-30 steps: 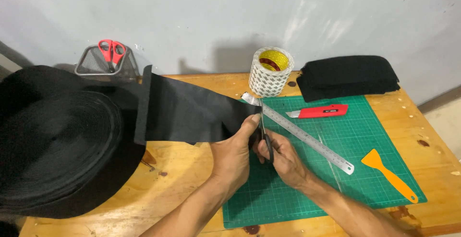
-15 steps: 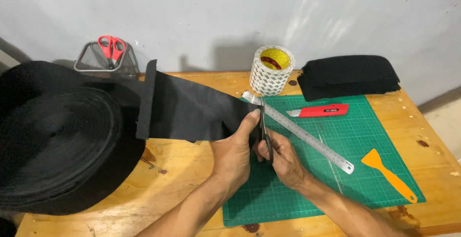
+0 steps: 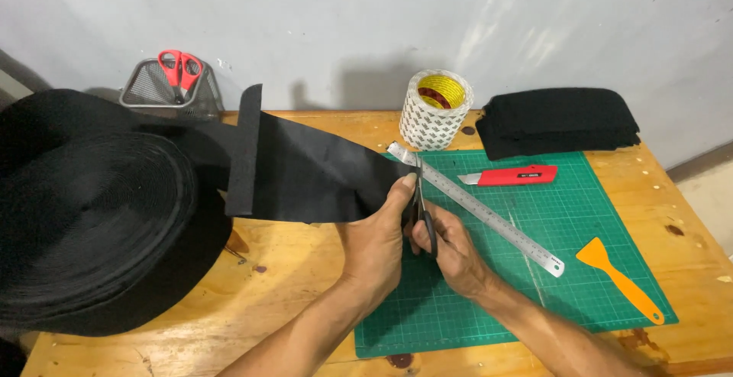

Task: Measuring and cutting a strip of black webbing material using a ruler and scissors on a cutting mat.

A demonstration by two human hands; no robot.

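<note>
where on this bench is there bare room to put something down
Bare green cutting mat lies between the steel ruler and the orange scraper, and along its near edge. Bare wood shows in front of the big black roll. It is crowded at the back: tape roll, red knife, black stack.

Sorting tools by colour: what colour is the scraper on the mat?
Orange, the scraper on the green mat, head view.
</note>
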